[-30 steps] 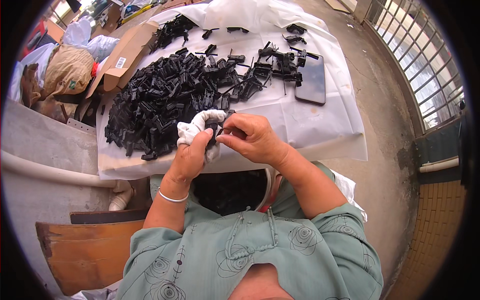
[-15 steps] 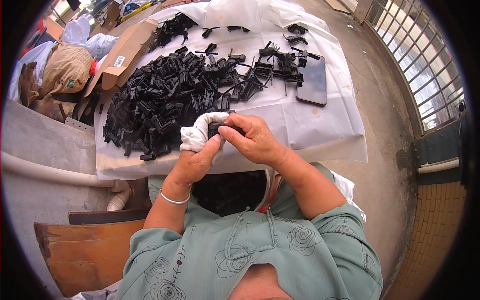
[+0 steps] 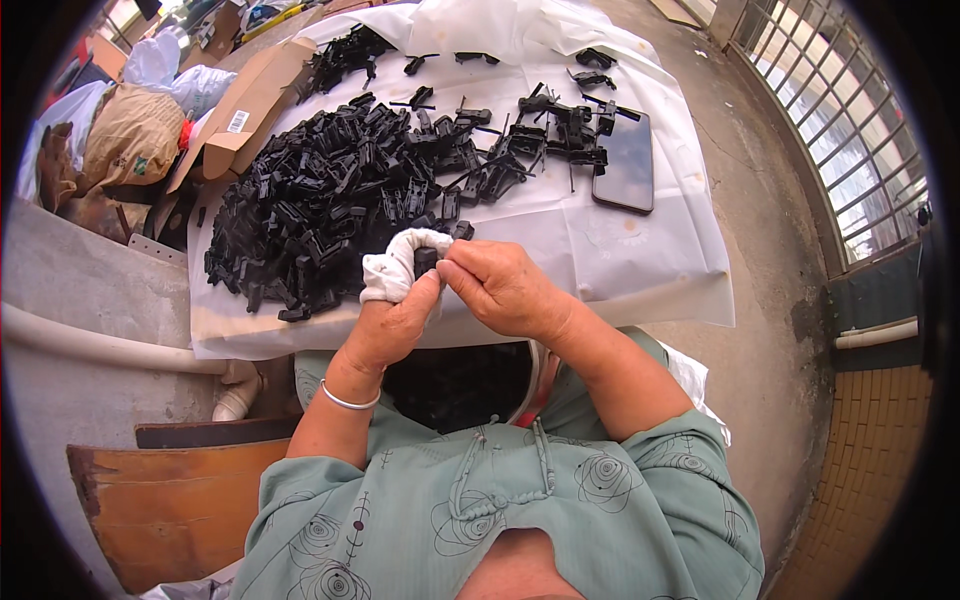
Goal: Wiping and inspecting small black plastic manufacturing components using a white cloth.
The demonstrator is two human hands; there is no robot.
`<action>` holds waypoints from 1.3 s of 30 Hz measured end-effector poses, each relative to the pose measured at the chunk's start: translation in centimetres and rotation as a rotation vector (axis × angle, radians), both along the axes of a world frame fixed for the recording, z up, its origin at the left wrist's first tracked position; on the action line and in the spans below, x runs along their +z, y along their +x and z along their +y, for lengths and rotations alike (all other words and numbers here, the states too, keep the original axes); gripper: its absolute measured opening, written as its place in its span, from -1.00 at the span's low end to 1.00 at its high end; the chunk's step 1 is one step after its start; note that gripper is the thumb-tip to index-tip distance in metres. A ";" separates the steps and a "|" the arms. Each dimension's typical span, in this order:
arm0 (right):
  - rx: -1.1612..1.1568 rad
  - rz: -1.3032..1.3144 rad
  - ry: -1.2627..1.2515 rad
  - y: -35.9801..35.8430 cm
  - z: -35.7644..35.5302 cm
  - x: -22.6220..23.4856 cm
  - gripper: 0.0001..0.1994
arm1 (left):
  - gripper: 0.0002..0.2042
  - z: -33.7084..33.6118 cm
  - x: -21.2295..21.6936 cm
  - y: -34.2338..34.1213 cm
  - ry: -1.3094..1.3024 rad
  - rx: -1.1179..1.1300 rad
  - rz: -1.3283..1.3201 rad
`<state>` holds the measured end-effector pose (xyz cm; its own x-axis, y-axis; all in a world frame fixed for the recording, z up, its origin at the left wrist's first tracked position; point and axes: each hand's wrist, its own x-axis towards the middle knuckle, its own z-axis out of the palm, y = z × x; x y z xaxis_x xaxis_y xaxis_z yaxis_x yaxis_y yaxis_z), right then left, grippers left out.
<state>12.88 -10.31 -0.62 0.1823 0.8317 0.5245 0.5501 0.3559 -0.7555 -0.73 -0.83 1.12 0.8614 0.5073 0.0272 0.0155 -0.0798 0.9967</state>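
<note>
My left hand (image 3: 388, 325), with a white cloth (image 3: 384, 278) wrapped about its fingers, grips a small black plastic part (image 3: 427, 259) at the table's near edge. Right beside that part, the thumb and forefinger of my right hand (image 3: 512, 290) are pinched together; whatever lies between them is hidden. Past my hands spreads a large heap of similar black plastic parts (image 3: 310, 200). Some with thin rods sticking out lie looser toward the right, such as the cluster (image 3: 572, 130) next to a dark-screened phone (image 3: 625, 165).
White sheeting (image 3: 660, 260) covers the table. An open cardboard box (image 3: 245, 110) stands at its left, near stuffed bags (image 3: 135, 135). Between my knees is a round container (image 3: 540, 380) with dark contents. A barred window (image 3: 840, 110) is at right, a pipe (image 3: 110, 340) at left.
My right hand's fingers have drawn into a tighter pinch beside the black part, uncovering more of it. The left hand and cloth stay nearly in place.
</note>
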 end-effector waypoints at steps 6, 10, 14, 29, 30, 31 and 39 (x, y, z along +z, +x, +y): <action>-0.053 -0.023 -0.021 -0.4 -0.2 0.3 -0.87 | -0.74 -0.7 0.4 0.1 0.181 0.038 -0.006; -0.077 -0.002 0.000 -1.1 -0.2 0.5 -0.83 | -0.74 -0.6 0.7 0.1 0.426 0.030 -0.069; -0.059 0.097 -0.029 -1.6 -0.2 0.2 -0.81 | -0.77 -0.9 0.9 -0.1 0.572 0.045 0.016; 0.048 0.400 -0.139 -0.9 0.7 -0.4 -0.77 | -0.74 -0.9 -0.1 -1.3 -0.597 -0.057 -0.178; 0.011 0.355 -0.152 -0.7 0.6 -0.4 -0.77 | -0.73 -1.0 0.0 -1.2 -0.565 -0.008 -0.145; 0.013 0.356 -0.153 -0.6 0.5 -0.2 -0.77 | -0.72 -0.8 -0.1 -1.3 -0.551 -0.005 -0.122; -0.176 -0.113 0.046 0.0 1.4 -0.1 -0.89 | -0.73 -1.1 0.6 -2.3 -0.167 -0.075 0.097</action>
